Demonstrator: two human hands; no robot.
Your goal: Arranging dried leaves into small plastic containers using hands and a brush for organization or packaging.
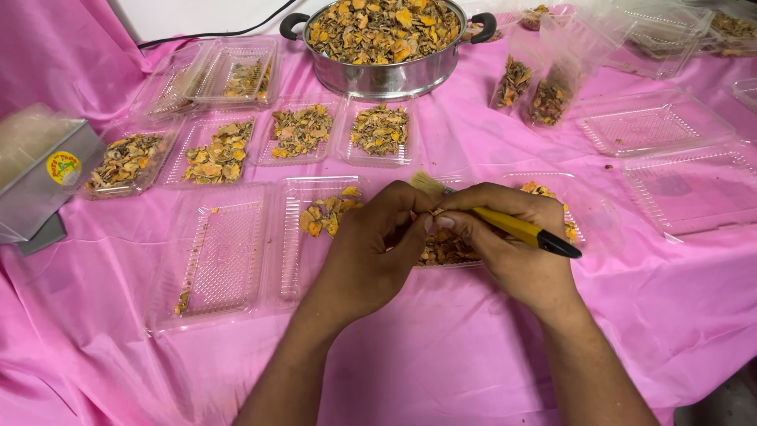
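While trays [221, 260] surround them, right hand [505, 244] grips brush [512, 227], left hand [374, 248] pinches chip [435, 212].

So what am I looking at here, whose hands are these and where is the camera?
No machine: a person wears a camera on the head, looking down at their own hands. The right hand holds a yellow-handled brush; the left hand meets it at the fingertips, pinching something too small to identify. Below lies a pink cloth with clear plastic trays, several holding dried yellow-orange pieces. A steel pot at the back is heaped with the same pieces.
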